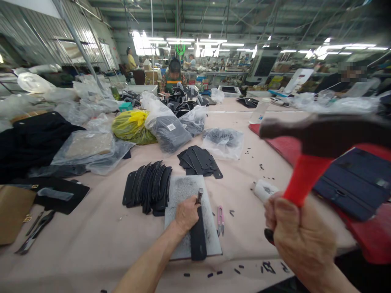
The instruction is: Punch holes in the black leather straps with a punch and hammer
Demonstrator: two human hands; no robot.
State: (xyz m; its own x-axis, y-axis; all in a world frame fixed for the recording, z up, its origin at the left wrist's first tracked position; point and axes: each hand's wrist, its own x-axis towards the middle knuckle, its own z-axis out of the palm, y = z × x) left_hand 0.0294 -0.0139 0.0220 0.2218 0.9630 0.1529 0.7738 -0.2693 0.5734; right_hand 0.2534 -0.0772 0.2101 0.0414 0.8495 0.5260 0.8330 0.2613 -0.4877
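Observation:
My left hand point(186, 213) is closed around a metal punch point(200, 195), held upright over a dark strip point(198, 240). That strip lies lengthwise on a pale, speckled board point(180, 185). My right hand point(301, 232) grips a hammer point(308, 179) by its red handle, raised to the right of the board; the dark head is blurred. Beside the board on the left stands a row of dark strips point(146, 187). More flat dark pieces point(200, 160) lie fanned out behind it. Pink thread snips point(220, 219) rest just right of the board.
Small dark slot-shaped scraps point(214, 274) lie along the front edge. Bagged goods point(169, 128) and a yellow bag point(132, 126) stand farther back. A navy item point(354, 183) lies on red material at right. Scissors point(35, 234) lie at left. A person point(174, 77) sits across the table.

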